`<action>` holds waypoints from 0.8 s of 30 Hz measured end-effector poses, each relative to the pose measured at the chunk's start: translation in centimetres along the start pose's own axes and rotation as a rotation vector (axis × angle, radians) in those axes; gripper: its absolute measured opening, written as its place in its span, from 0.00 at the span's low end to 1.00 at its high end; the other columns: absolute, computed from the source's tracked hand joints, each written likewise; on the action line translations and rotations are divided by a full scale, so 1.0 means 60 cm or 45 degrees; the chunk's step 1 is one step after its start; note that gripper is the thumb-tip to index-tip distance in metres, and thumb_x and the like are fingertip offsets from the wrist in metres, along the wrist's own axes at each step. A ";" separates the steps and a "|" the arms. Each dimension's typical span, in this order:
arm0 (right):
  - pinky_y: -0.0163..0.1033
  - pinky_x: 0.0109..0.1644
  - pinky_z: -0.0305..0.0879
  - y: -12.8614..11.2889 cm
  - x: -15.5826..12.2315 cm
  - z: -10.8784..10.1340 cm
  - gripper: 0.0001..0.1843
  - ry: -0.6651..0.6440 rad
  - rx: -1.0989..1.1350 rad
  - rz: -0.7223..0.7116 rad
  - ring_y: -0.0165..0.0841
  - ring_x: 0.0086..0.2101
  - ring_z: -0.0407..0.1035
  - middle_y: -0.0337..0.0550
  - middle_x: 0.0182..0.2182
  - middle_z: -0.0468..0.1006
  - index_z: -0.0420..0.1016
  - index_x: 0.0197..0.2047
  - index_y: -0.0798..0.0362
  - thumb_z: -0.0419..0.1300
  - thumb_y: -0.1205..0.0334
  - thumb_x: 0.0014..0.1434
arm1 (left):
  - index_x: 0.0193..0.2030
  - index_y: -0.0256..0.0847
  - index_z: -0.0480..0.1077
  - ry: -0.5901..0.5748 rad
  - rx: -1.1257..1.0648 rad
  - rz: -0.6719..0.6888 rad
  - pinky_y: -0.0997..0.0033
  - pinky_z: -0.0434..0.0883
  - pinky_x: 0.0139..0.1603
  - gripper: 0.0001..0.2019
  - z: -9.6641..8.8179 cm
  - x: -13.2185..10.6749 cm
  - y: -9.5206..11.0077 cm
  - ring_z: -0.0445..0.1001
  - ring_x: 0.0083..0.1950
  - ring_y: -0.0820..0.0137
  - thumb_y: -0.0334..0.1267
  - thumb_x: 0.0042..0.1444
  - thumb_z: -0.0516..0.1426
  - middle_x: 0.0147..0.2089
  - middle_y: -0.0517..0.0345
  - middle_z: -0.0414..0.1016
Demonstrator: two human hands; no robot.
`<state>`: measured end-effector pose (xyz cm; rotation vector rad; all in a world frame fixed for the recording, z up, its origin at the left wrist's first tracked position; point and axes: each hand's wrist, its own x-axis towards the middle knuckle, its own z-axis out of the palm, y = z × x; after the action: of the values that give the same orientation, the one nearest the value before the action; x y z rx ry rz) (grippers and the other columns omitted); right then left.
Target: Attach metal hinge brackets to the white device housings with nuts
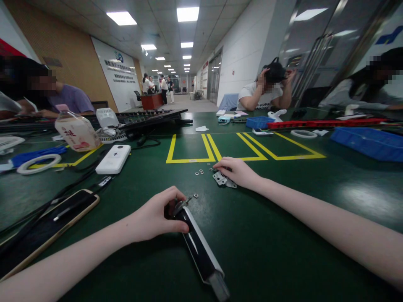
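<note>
My left hand (162, 214) is closed around the upper end of a long glossy black bar with silver edges (201, 247). A metal fitting with a threaded stud (184, 204) sits at that end, partly covered by my fingers. The bar slants toward me, its lower end showing a bare metal piece. Beside the stud lies a single nut (195, 195). My right hand (237, 171) reaches to the table with its fingertips pinched together; what they grip, if anything, is too small to make out. Beneath that hand are small metal bracket plates (219, 178). Several loose nuts (201, 172) lie left of its fingertips.
Yellow tape outlines (190, 161) mark the green table. At left are a phone (50, 226), a white power bank (113, 159), black cables and a bottle (77, 130). Blue trays (368, 142) stand at right. Other people sit across the table, one (264, 90) touching a headset.
</note>
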<state>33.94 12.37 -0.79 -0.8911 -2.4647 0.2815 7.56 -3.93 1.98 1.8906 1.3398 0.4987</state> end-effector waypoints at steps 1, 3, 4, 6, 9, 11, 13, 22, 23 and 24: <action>0.42 0.43 0.66 -0.005 0.000 0.003 0.13 0.002 0.016 -0.019 0.36 0.39 0.71 0.46 0.38 0.77 0.77 0.43 0.51 0.53 0.63 0.61 | 0.44 0.40 0.67 0.016 -0.006 -0.006 0.70 0.64 0.36 0.18 0.000 0.001 -0.001 0.65 0.37 0.69 0.45 0.48 0.63 0.39 0.60 0.67; 0.42 0.42 0.66 -0.013 0.002 0.006 0.13 0.005 0.040 -0.035 0.35 0.39 0.71 0.46 0.39 0.78 0.77 0.44 0.51 0.53 0.63 0.61 | 0.44 0.40 0.66 0.035 -0.012 -0.026 0.69 0.64 0.37 0.18 0.000 0.002 -0.001 0.66 0.36 0.69 0.45 0.50 0.62 0.38 0.60 0.68; 0.41 0.42 0.66 -0.015 0.003 0.007 0.13 0.002 0.044 -0.027 0.35 0.38 0.71 0.45 0.38 0.78 0.77 0.44 0.51 0.53 0.63 0.61 | 0.45 0.41 0.66 0.035 -0.019 -0.037 0.69 0.64 0.37 0.18 0.000 0.003 -0.002 0.66 0.36 0.69 0.46 0.50 0.62 0.37 0.60 0.69; 0.40 0.41 0.66 -0.015 0.006 0.008 0.11 -0.010 0.050 -0.002 0.34 0.37 0.70 0.45 0.36 0.77 0.78 0.42 0.52 0.55 0.65 0.58 | 0.46 0.41 0.66 0.030 -0.050 -0.045 0.68 0.65 0.37 0.19 0.001 0.004 -0.004 0.67 0.36 0.69 0.46 0.51 0.61 0.37 0.60 0.70; 0.39 0.38 0.66 -0.014 0.008 0.007 0.09 -0.021 0.092 0.023 0.32 0.33 0.70 0.43 0.31 0.75 0.78 0.37 0.53 0.57 0.68 0.54 | 0.44 0.40 0.65 0.078 -0.095 0.017 0.69 0.65 0.36 0.18 0.003 0.009 -0.013 0.68 0.34 0.70 0.47 0.50 0.62 0.36 0.60 0.71; 0.38 0.38 0.66 -0.014 0.009 0.007 0.09 -0.015 0.123 0.030 0.31 0.32 0.69 0.42 0.31 0.75 0.78 0.37 0.53 0.58 0.68 0.54 | 0.42 0.40 0.65 0.155 -0.104 0.100 0.70 0.65 0.35 0.16 0.005 0.016 -0.018 0.67 0.34 0.71 0.46 0.52 0.61 0.37 0.59 0.71; 0.38 0.37 0.66 -0.016 0.010 0.007 0.09 -0.008 0.133 0.038 0.31 0.31 0.69 0.42 0.30 0.75 0.79 0.36 0.53 0.58 0.67 0.54 | 0.41 0.40 0.66 0.232 -0.089 0.195 0.70 0.65 0.35 0.15 0.006 0.025 -0.021 0.67 0.34 0.71 0.46 0.52 0.61 0.37 0.60 0.71; 0.39 0.38 0.65 -0.033 0.020 0.005 0.07 0.048 0.235 0.096 0.32 0.32 0.69 0.43 0.31 0.76 0.78 0.34 0.53 0.58 0.64 0.55 | 0.39 0.40 0.67 0.349 -0.124 0.348 0.73 0.64 0.30 0.15 0.024 0.099 -0.002 0.66 0.29 0.73 0.46 0.50 0.63 0.32 0.62 0.70; 0.40 0.38 0.66 -0.037 0.021 0.002 0.07 0.081 0.281 0.126 0.32 0.33 0.70 0.43 0.31 0.76 0.78 0.34 0.53 0.59 0.64 0.54 | 0.39 0.40 0.67 0.324 -0.148 0.366 0.73 0.64 0.31 0.15 0.026 0.107 0.000 0.66 0.30 0.73 0.46 0.51 0.63 0.32 0.62 0.71; 0.40 0.39 0.66 -0.042 0.022 0.000 0.07 0.123 0.342 0.168 0.33 0.34 0.70 0.43 0.32 0.77 0.79 0.35 0.53 0.59 0.63 0.54 | 0.39 0.39 0.68 0.307 -0.179 0.375 0.73 0.65 0.31 0.15 0.027 0.114 0.001 0.67 0.30 0.73 0.45 0.51 0.63 0.32 0.62 0.71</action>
<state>31.73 11.29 0.60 -0.9275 -2.2178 0.5863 11.28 1.78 0.27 1.9654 1.1418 0.9713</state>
